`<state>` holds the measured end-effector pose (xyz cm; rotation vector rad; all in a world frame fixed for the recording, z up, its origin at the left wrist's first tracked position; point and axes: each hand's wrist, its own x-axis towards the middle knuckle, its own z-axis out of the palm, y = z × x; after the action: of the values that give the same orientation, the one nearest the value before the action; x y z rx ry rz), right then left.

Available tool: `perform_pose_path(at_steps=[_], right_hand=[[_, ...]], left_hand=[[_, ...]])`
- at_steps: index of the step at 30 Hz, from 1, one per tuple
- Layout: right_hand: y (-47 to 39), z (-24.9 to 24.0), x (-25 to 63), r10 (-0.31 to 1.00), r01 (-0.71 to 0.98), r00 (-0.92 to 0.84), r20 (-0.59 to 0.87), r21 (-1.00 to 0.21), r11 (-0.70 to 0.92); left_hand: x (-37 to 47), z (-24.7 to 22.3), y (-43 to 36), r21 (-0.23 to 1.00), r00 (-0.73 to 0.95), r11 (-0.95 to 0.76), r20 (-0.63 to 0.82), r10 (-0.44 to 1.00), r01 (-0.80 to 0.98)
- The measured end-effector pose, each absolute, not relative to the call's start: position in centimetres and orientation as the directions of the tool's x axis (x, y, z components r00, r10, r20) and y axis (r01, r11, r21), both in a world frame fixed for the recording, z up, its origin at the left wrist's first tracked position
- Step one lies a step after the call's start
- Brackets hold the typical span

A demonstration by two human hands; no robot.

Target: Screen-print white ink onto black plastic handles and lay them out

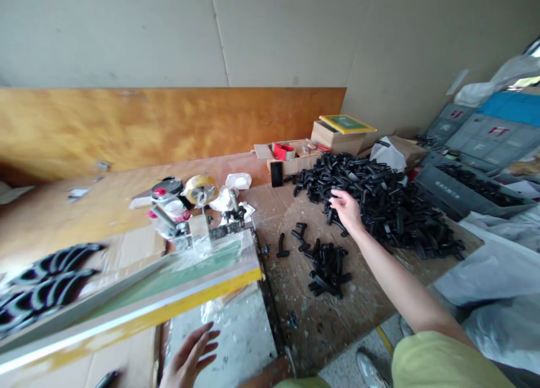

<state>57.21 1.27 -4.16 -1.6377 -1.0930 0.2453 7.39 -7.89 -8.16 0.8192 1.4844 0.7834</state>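
My left hand (pixel 192 354) is open, fingers stretched apart, over the pale board (pixel 240 332) in front of a screen-printing frame (pixel 228 284) with a yellow edge and green mesh. It holds nothing. My right hand (pixel 346 209) reaches to the near left edge of a big heap of black plastic handles (pixel 379 188). Its fingers are bent together among the parts; what they grip, if anything, is hidden against the black. A smaller pile of black handles (pixel 329 267) lies nearer me, and a single curved black handle (pixel 282 246) lies left of it.
Tape roll (pixel 201 190), clamp hardware (pixel 230 222) and a bottle with a red cap (pixel 162 199) stand behind the frame. Black curved parts (pixel 50 281) lie in rows at left. A phone-like black object (pixel 277 174) leans on a carton. Grey crates (pixel 468 191) stand at right.
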Motion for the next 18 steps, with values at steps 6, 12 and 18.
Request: perform_pose_path(at_steps=[6,12,18], right_hand=[[-1.0,-14.3,46.4,0.979,0.761,0.122,0.165,-0.649,0.015],[2.1,-17.0,42.2,0.991,0.878,-0.044,0.127,-0.469,0.099],[3.6,-17.1,40.4,0.975,0.879,-0.186,0.125,-0.421,0.221]], left_hand=[[6.1,-9.4,-9.9,0.848,-0.079,0.529,-0.526,0.847,0.019],[4.5,-9.5,-11.3,0.846,-0.129,0.533,-0.531,0.838,-0.022],[3.9,-9.3,-11.6,0.858,-0.212,0.507,-0.512,0.833,-0.078]])
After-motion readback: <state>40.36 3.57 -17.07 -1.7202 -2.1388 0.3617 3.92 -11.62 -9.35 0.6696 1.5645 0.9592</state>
